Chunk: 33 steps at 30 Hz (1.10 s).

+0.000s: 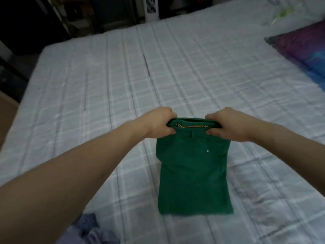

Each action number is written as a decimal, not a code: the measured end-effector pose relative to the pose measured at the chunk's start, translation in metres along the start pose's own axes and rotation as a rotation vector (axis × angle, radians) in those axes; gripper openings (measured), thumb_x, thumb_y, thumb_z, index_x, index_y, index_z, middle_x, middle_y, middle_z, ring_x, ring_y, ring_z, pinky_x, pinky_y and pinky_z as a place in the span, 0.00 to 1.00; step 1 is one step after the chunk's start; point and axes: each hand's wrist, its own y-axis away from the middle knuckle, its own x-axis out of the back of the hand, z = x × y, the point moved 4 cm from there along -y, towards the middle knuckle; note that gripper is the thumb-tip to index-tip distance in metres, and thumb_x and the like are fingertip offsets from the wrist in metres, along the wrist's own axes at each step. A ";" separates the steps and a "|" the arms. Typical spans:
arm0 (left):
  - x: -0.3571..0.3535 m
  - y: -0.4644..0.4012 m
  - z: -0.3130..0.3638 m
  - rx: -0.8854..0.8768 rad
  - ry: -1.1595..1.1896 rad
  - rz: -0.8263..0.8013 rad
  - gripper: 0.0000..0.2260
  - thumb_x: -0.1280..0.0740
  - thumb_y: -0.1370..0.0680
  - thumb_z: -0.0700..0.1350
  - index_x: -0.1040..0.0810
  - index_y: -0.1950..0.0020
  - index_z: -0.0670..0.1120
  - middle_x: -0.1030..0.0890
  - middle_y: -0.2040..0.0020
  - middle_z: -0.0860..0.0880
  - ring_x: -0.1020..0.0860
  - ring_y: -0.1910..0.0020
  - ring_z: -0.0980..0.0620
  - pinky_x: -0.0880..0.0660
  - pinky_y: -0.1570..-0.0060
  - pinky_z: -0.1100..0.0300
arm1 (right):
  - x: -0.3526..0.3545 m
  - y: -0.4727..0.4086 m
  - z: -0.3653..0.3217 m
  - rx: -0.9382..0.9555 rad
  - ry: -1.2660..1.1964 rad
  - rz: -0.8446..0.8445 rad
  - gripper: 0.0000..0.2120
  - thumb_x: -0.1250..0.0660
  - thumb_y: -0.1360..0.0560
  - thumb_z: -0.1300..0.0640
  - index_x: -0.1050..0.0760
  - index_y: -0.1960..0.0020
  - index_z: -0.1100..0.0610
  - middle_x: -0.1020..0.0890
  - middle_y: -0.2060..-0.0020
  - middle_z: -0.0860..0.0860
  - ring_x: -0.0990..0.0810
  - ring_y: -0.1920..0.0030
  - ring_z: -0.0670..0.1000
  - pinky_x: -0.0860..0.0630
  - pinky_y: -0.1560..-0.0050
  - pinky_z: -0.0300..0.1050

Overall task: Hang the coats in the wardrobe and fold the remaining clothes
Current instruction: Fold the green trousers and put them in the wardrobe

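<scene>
I hold a pair of green trousers (193, 173) by the waistband, lifted off the bed (123, 76) at the top while the lower edge rests on the sheet toward six o'clock. The garment appears already doubled, leg on leg; a zip or lining shows at the opened waist between my fists.

Step in hand, by my judgement: carrying the waistband end over to make the next fold. To do it well I should keep both corners level, hold the band taut so the layers do not slide apart, and lay it down square with the lower hem, edges matched, then smooth outward from the crease. Risk noted: the soft quilted sheet may drag the bottom layer and skew the fold.

Left hand (158, 122): fingers curled tight round the nine o'clock corner of the waistband, thumb beneath, gripping cloth. Right hand (226, 124): the same at the three o'clock corner, fingers closed over the band, thumb under. Neither hand is spread; both are narrow, closed grips on the trousers.

Other items: a heap of blue clothes (93, 229) at seven o'clock on the near bed edge, probably awaiting folding; a purple pillow (304, 48) at two o'clock; a white fan (151, 7) at twelve o'clock beyond the bed. No coat or wardrobe is visible.
</scene>
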 end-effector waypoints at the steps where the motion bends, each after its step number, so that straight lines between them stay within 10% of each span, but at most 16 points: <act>1: 0.019 0.014 0.008 -0.002 -0.022 0.054 0.07 0.32 0.24 0.50 0.30 0.57 0.51 0.27 0.57 0.52 0.25 0.55 0.49 0.25 0.53 0.51 | 0.016 0.012 -0.009 0.016 0.029 0.063 0.06 0.34 0.24 0.48 0.29 0.57 0.48 0.25 0.68 0.45 0.25 0.63 0.50 0.25 0.59 0.48; 6: 0.057 0.118 0.059 -0.051 -0.032 0.273 0.10 0.31 0.28 0.51 0.31 0.62 0.51 0.24 0.68 0.54 0.24 0.67 0.53 0.25 0.66 0.53 | 0.057 0.097 -0.067 0.089 0.245 0.302 0.09 0.37 0.24 0.43 0.28 0.48 0.46 0.24 0.66 0.45 0.25 0.62 0.50 0.34 0.65 0.43; 9: 0.001 0.176 0.075 -0.084 -0.084 0.242 0.10 0.33 0.27 0.55 0.29 0.53 0.52 0.20 0.59 0.51 0.22 0.59 0.49 0.26 0.63 0.56 | 0.007 0.143 -0.100 0.120 0.319 0.299 0.11 0.39 0.24 0.42 0.30 0.45 0.46 0.19 0.56 0.47 0.20 0.55 0.53 0.35 0.64 0.44; 16: -0.238 0.283 0.112 -0.069 -0.001 -0.371 0.19 0.37 0.22 0.57 0.34 0.36 0.48 0.23 0.48 0.40 0.24 0.49 0.39 0.29 0.58 0.52 | -0.222 0.247 -0.162 0.108 0.221 -0.304 0.11 0.44 0.21 0.49 0.33 0.40 0.50 0.19 0.47 0.54 0.20 0.48 0.60 0.25 0.52 0.50; 21: -0.305 0.333 0.146 -0.209 0.067 -0.651 0.15 0.39 0.19 0.48 0.33 0.35 0.43 0.31 0.63 0.45 0.31 0.67 0.45 0.31 0.63 0.51 | -0.291 0.305 -0.205 0.165 0.042 -0.629 0.12 0.44 0.21 0.55 0.32 0.38 0.54 0.20 0.49 0.60 0.19 0.50 0.62 0.27 0.56 0.48; 33: -0.228 0.274 0.070 0.104 0.596 -0.209 0.13 0.30 0.28 0.52 0.22 0.45 0.51 0.18 0.47 0.52 0.20 0.49 0.54 0.23 0.46 0.58 | -0.193 0.201 -0.152 -0.092 -0.216 -0.348 0.12 0.34 0.28 0.60 0.31 0.48 0.51 0.25 0.54 0.48 0.25 0.54 0.49 0.29 0.55 0.42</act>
